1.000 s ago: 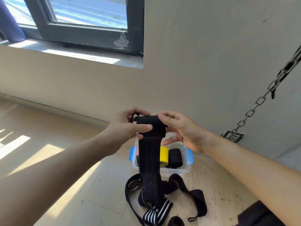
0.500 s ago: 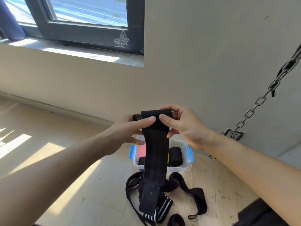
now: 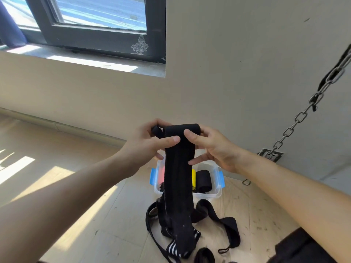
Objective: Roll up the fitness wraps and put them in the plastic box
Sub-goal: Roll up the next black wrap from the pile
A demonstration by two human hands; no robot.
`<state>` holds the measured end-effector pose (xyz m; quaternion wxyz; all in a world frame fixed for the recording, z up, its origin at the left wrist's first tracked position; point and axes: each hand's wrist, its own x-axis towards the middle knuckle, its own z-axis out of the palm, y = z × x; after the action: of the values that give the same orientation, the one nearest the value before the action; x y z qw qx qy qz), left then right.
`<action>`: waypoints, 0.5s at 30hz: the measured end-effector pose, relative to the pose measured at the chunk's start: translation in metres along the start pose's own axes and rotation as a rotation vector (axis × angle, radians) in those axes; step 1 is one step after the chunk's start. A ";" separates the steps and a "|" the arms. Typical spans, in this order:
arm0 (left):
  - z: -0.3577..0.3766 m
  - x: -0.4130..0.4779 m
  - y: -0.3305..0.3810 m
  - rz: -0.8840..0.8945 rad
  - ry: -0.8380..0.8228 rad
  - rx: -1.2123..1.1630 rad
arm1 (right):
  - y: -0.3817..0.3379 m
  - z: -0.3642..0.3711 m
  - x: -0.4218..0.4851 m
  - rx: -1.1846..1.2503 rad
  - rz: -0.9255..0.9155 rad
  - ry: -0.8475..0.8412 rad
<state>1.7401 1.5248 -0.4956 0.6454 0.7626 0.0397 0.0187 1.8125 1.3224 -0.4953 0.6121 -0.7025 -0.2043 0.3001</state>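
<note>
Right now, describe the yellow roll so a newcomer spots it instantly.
Find the clear plastic box with blue clips on the floor by the wall. Inside, the yellow roll sits beside a black roll, half hidden behind the hanging black wrap. Nothing else there is yellow.

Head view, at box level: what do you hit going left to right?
Box's left blue latch → pink wrap → hanging black wrap → yellow roll → black roll → right blue latch.
</note>
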 end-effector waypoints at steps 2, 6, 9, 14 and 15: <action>0.003 0.000 0.000 0.021 0.015 0.000 | -0.001 0.002 0.001 0.017 0.010 0.006; 0.006 -0.001 -0.001 0.020 0.021 -0.026 | -0.001 0.004 0.001 0.054 -0.039 0.065; 0.005 -0.001 -0.002 -0.016 0.009 -0.037 | 0.000 0.005 -0.001 0.097 -0.062 0.071; -0.003 -0.003 -0.002 -0.198 -0.142 -0.083 | 0.000 0.003 -0.003 0.148 -0.082 0.029; -0.003 -0.004 -0.002 -0.224 -0.162 -0.079 | 0.000 0.003 -0.003 0.145 -0.088 0.026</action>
<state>1.7362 1.5281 -0.4967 0.6740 0.7264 0.0717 -0.1134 1.8081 1.3224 -0.4952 0.6765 -0.6507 -0.2044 0.2777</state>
